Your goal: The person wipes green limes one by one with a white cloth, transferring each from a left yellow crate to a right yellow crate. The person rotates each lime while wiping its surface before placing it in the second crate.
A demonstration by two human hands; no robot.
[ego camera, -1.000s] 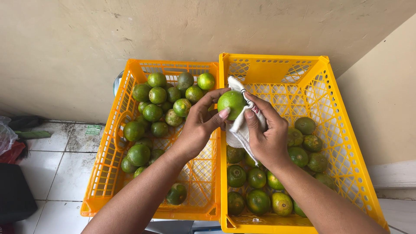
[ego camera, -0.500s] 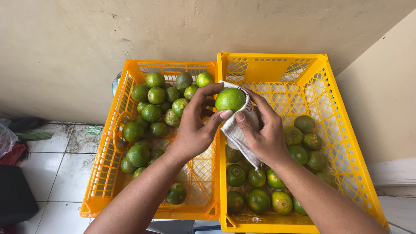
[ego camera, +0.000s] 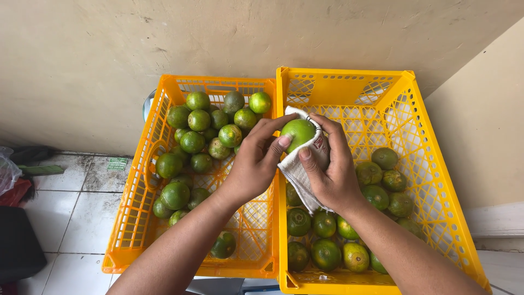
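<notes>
A green citrus fruit [ego camera: 297, 133] is held up between both hands over the edge shared by two yellow crates. My left hand [ego camera: 255, 163] grips its left side with fingers and thumb. My right hand [ego camera: 329, 170] presses a white cloth [ego camera: 297, 173] around the fruit's right side and underside. The left crate [ego camera: 131, 202] holds several green fruits, mostly at its far end. Several more lie in the near and right parts of the right crate [ego camera: 436, 180].
Both crates stand against a beige wall [ego camera: 109, 60]. Pale floor tiles [ego camera: 71, 218] lie to the left, with a dark object [ego camera: 19, 246] and a red-and-plastic bundle [ego camera: 11, 180] at the left edge. A white skirting [ego camera: 491, 218] runs at the right.
The fruit has turned a little between the hands, and the cloth now wraps lower around its right side. Both hands stay over the crates' shared edge.
</notes>
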